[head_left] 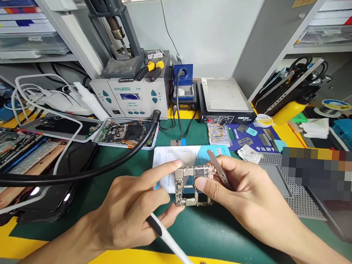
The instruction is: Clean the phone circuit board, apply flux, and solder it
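A phone circuit board (pixel 189 172) with a squarish frame shape is held up above the mat. My right hand (pixel 247 189) grips its right side between thumb and fingers. Metal tweezers (pixel 217 166) are tucked in the same hand, pointing up and left. My left hand (pixel 128 209) has its index fingertip at the board's top left corner and another fingertip at the lower left edge. A white brush (pixel 177 249) with dark bristles is also tucked in my left hand, its bristle end down near the table's front edge. Behind the board lies a blue and white package (pixel 169 153).
A hot air station (pixel 130 98) stands at the back, its black hose (pixel 113 170) crossing leftward. Further right are a soldering iron holder (pixel 185 86) and a heating plate (pixel 225 95). Opened phones (pixel 126 132) lie left, a perforated metal plate (pixel 305 205) right.
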Motion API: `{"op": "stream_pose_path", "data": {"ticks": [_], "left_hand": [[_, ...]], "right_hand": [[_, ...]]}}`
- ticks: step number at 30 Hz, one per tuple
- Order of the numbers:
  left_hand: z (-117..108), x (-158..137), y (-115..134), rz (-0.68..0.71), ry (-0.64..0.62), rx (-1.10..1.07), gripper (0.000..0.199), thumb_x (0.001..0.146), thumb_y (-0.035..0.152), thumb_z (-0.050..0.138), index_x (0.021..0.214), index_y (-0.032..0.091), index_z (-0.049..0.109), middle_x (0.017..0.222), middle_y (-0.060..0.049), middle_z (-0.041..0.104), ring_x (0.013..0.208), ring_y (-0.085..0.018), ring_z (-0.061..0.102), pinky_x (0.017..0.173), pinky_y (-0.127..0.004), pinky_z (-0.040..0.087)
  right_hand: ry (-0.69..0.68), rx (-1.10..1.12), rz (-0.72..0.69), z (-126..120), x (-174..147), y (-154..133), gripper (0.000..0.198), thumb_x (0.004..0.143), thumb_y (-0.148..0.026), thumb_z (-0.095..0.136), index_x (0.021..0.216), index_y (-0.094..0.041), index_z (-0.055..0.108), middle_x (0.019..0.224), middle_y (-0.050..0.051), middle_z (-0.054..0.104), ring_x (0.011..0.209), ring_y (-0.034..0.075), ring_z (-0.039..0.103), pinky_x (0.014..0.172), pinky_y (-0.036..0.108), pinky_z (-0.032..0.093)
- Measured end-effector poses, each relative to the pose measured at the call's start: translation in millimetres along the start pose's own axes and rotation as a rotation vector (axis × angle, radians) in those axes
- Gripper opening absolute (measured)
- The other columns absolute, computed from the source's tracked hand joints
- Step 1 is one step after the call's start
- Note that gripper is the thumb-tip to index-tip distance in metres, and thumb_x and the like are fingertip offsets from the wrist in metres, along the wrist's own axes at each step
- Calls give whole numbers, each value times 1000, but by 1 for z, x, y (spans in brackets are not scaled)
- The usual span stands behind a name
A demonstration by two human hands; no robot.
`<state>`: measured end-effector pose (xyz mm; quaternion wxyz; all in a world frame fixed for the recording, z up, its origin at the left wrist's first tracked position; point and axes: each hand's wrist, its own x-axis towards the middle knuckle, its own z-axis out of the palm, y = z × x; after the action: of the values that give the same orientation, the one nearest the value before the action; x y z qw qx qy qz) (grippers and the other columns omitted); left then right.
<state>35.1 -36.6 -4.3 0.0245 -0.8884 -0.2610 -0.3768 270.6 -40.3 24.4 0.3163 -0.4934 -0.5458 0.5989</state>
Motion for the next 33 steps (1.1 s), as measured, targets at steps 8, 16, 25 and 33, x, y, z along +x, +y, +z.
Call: {"op": "stream_pose_path", "data": {"ticks": [8, 16, 25, 33], "left_hand": [[2, 1, -1, -8, -1, 19, 28, 76, 14, 80, 90, 14, 55, 120, -29, 71, 80, -22, 77, 53, -26, 58], [1, -2, -2, -20, -26, -3, 29, 75, 14, 81, 88, 13, 55, 123, -32, 69, 88, -27, 77, 51, -27, 54], [0, 0, -1, -29, -29, 6, 29, 75, 16, 82, 87, 14, 54, 121, -32, 70, 84, -26, 77, 50, -27, 54], [-3, 1, 1, -32, -33, 15, 29, 77, 21, 81, 87, 15, 54, 120, -29, 71, 77, -23, 77, 49, -28, 56]], "right_hand": [[-40, -40, -9, -3, -6, -2, 28, 97, -45, 60, 84, -20, 58, 71, -5, 45, 62, 11, 34, 54, 27, 32], [-60, -26, 13, -6, -5, -1, 23, 98, -42, 57, 91, -21, 59, 70, -5, 43, 60, 12, 30, 51, 27, 29], [-50, -67, -25, -7, -7, -2, 26, 99, -43, 55, 85, -21, 59, 71, -3, 48, 60, 12, 37, 51, 26, 36], [114, -89, -95, 0, 6, -15, 30, 76, -49, 79, 84, -21, 70, 60, -3, 56, 57, 15, 52, 49, 26, 43]]}}
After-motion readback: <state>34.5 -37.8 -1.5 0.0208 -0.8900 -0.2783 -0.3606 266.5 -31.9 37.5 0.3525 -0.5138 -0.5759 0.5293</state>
